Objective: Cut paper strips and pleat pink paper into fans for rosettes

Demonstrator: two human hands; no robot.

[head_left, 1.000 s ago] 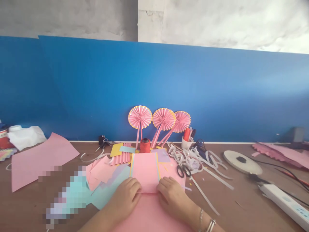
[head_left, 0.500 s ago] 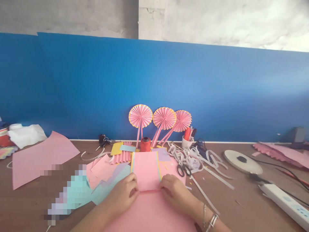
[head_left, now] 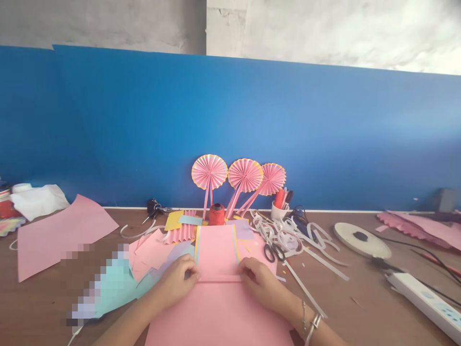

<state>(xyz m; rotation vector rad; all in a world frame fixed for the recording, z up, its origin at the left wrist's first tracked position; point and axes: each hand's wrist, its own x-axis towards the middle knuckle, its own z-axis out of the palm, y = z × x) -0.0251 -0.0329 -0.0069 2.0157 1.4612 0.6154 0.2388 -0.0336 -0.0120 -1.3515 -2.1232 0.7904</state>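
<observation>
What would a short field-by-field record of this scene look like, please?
Left hand: pinches the left end of a narrow fold in the pink sheet
Right hand: pinches the fold's right end; bracelets on the wrist
Pink sheet: flat on the table, fold running across between the hands
Behind: red spool; three fans leaning on the blue board
Right side: scissors among white strips, cup of pens, white disc, power strip
Left side: loose pink paper
</observation>
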